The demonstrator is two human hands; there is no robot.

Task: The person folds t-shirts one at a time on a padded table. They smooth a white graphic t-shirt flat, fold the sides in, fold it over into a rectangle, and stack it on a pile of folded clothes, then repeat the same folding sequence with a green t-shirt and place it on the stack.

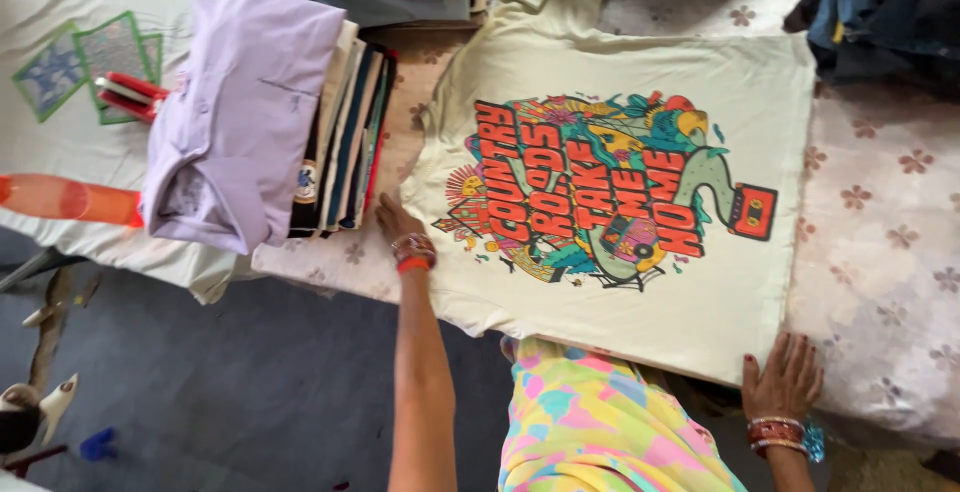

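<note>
Left to right: a leaning stack of folded clothes (290, 122) near the bed's left edge; the left hand (398, 224), fingers flat and holding nothing, on the shirt's left edge. The cream printed T-shirt (620, 202) lies spread flat, long axis across the flowered bedsheet (890, 242). The right hand (782, 380), fingers splayed, presses its near right corner.

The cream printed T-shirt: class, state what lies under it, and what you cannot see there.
The cream T-shirt lies flat on a floral bedsheet, which shows around its edges. The left hand and right hand rest at its corners. Whatever lies directly beneath the shirt is covered.
</note>
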